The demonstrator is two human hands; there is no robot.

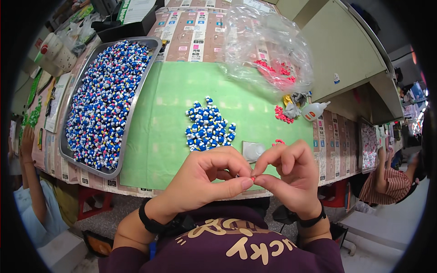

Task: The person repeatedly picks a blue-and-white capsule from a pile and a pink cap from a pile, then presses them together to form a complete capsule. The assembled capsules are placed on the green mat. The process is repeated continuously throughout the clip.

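Just past the table's near edge, my left hand [216, 175] and my right hand [291, 175] meet fingertip to fingertip, both pinched closed. A tiny pinkish-red piece [253, 178] shows at the right fingertips. Whatever my left fingers grip is mostly hidden; only a dark speck shows between them. Beyond my left hand lies a loose pile of small blue-and-white figures [207, 127] on a green mat [164, 100]. A small pale block with a rounded clear top [253, 150] sits behind my fingertips, beside a few pink pieces [278, 142].
A metal tray [122, 152] full of similar figures stands at left. Further back at right are a clear plastic bag [246, 36] with pink pieces, a pink heap [283, 114], a crumpled tube [293, 107] and a white squeeze bottle [314, 110]. Other people sit at both sides.
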